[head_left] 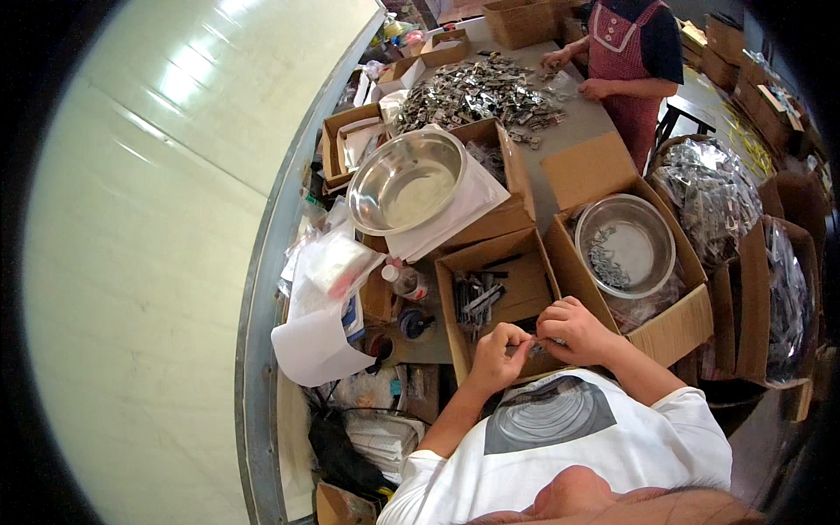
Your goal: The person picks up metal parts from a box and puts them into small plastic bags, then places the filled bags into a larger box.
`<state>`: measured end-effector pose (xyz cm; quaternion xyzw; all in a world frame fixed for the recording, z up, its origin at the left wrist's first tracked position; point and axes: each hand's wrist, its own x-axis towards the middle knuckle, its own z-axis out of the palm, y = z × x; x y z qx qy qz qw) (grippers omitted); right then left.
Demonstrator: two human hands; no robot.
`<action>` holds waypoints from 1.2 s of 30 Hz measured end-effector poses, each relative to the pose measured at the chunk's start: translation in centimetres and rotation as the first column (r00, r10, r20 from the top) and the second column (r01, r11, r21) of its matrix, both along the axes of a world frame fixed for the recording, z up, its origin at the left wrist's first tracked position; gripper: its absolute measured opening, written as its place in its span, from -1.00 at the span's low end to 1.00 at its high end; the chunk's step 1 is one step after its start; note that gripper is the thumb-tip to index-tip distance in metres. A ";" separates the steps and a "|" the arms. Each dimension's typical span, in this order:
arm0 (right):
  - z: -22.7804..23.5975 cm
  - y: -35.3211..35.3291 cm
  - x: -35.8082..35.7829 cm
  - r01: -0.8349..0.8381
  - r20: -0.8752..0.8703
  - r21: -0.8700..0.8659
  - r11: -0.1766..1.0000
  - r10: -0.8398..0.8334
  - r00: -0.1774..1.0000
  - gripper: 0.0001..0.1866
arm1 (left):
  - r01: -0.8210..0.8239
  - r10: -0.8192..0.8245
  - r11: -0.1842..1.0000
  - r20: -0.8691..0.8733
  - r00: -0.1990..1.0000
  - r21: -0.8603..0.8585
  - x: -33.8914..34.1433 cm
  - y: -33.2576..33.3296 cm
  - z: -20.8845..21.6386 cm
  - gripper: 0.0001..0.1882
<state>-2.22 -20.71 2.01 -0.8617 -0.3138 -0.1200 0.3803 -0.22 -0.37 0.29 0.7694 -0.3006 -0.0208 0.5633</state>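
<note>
My left hand [499, 357] and my right hand [573, 332] meet at the near side of an open cardboard box [532, 262]. The fingers of both are closed in a pinch, fingertip to fingertip. Whatever lies between them is too small and too covered to name. Inside this box, a heap of narrow metal pieces [478, 302] rests to the left of its bare bottom. Just to the right, a steel bowl [643, 241] sits in another carton and holds small shiny metal parts [605, 262].
A large steel basin [411, 179] stands on white paper beyond the box. Further back, a big pile of metal pieces [481, 92] covers the table near a person in a red apron [619, 52]. Bagged parts [709, 192] fill cartons at right. A bottle [405, 282] stands at left.
</note>
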 end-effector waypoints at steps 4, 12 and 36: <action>1.1 -2.7 -0.8 0.043 -0.037 0.019 0.999 -0.042 0.998 -0.88 | -0.075 0.072 0.989 -0.026 0.997 -0.124 0.3 0.3 -0.3 -0.66; 2.6 -9.4 -3.9 0.427 -0.037 0.194 0.883 -0.428 0.903 -0.88 | -0.113 0.026 0.945 -0.272 0.962 -0.307 0.5 -1.6 -1.4 -0.74; -9.5 -12.1 0.9 -0.422 -0.730 -0.681 0.598 -0.602 0.324 -0.56 | -0.072 -0.009 0.981 -0.416 0.909 -0.179 -1.5 0.7 -3.5 -0.71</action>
